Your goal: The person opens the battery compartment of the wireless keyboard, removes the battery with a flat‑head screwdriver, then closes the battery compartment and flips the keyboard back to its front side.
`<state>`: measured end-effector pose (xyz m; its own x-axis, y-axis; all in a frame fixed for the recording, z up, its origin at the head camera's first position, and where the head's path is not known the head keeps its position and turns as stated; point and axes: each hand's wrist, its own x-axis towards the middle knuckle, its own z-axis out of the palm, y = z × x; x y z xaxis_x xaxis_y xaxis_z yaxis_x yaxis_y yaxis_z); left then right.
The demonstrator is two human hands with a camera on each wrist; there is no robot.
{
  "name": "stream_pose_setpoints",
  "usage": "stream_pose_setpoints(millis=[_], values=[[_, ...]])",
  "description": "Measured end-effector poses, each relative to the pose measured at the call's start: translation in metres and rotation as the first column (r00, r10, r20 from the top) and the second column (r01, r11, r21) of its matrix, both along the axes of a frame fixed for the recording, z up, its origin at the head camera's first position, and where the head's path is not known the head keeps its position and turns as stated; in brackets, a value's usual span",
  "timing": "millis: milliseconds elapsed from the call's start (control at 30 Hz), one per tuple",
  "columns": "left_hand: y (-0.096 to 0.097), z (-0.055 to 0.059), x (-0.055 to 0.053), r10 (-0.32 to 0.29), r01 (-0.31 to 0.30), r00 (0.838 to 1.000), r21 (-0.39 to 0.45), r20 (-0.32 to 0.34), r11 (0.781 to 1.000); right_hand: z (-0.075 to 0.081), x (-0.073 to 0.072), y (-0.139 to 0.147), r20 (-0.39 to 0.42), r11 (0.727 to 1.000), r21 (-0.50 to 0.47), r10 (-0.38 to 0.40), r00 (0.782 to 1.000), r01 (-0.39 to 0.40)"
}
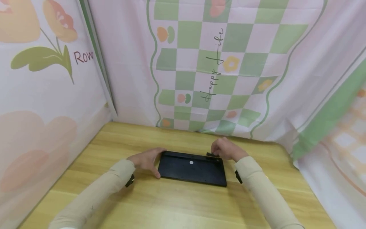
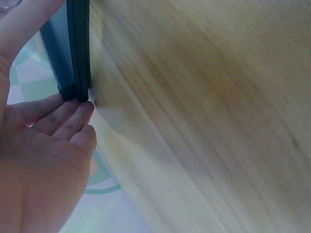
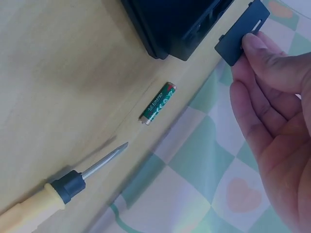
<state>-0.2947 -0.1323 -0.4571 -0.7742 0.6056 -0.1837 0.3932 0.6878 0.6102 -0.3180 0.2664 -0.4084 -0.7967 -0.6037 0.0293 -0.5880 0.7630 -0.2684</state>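
In the head view, the black device [image 1: 192,171] lies flat on the wooden table [image 1: 171,206], with a white dot [image 1: 191,162] on its upper face. My hands are apart, one at each end of it. My left hand [image 1: 145,160] is clamped across its left end, thumb at the near corner and fingers at the far one. My right hand [image 1: 225,149] is at its far right corner, pinching a small black cover [image 1: 212,155]. A checked curtain [image 1: 211,68] hangs beyond the device.

In the left wrist view, I see the device nearly edge-on, with my fingertips against one end of it. My thumb reaches toward the other end, its tip outside this view.

In the right wrist view, I hold the cover between thumb and fingers, just beside the device and apart from it. An open recess shows along the device's edge. A green battery [image 3: 158,103] lies on the table near the device's corner, and a screwdriver [image 3: 68,185] with a pale yellow handle lies farther from the device, its tip toward the battery.
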Motion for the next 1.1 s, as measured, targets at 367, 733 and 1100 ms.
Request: stream_pose_setpoints(millis=[367, 733, 1100], values=[[-0.0015, 0.0001, 0.0009, 0.014, -0.014, 1.000, 0.003, 0.006, 1.000, -0.0042, 0.0057, -0.0040, 0.003, 0.999, 0.026, 0.036, 0.999, -0.036], [-0.0003, 0.0021, 0.0023, 0.022, -0.022, 0.999, 0.002, 0.027, 1.000, -0.0071, 0.0074, -0.0031, 0.008, 0.999, 0.028, 0.034, 0.999, -0.034], [0.0005, 0.0029, 0.0026, 0.020, -0.020, 1.000, 0.005, 0.024, 1.000, -0.0082, 0.0092, -0.0056, -0.006, 0.997, 0.051, 0.054, 0.999, -0.054]])
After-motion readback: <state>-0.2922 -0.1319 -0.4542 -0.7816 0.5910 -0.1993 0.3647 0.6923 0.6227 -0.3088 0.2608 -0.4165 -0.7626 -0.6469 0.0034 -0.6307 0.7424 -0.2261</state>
